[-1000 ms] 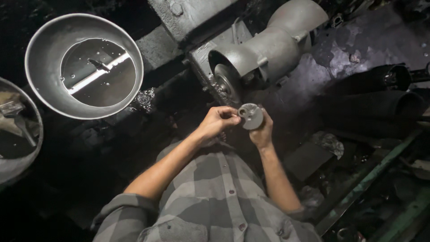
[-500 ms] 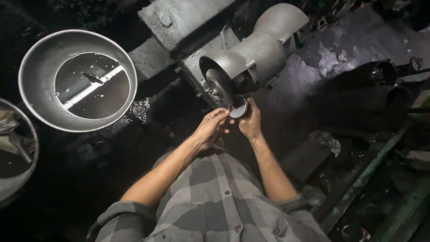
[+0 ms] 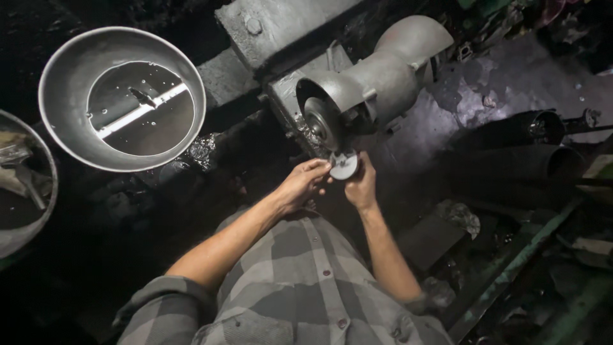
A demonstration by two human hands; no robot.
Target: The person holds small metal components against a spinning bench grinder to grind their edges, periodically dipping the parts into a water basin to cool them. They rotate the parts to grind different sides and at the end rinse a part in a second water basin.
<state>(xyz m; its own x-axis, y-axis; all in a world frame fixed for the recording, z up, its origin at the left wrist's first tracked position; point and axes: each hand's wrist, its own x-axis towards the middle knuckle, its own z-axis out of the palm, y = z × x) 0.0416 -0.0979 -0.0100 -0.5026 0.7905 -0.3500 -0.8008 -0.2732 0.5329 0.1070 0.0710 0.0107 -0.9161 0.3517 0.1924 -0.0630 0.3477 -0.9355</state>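
Pressing in close now, both hands bring a small round metal disc [image 3: 344, 165] right up under the grinding wheel [image 3: 317, 121] of the grey bench grinder [image 3: 370, 83]. The left hand [image 3: 301, 185] pinches the disc's near edge with curled fingertips, and the right hand [image 3: 363, 186] clamps the other side, thumb up against the rim. So the disc sits between the two hands, tilted face-up, its top edge touching or just shy of the wheel; which one, I cannot tell from this angle. No sparks show, and whether the wheel is turning cannot be made out either.

How far along? The piece is gripped, lined up and at the wheel, so the positioning looks done; the grinding itself seems barely begun, judging by the disc's still-plain face.

Off to the left stands a wide metal basin [image 3: 121, 99] holding dark liquid with a bright strip lying in it, well apart from the hands. Another bowl [image 3: 25, 191] peeks in at the frame's left edge. Dark pipes [image 3: 530, 147] lie to the right on the grimy floor.
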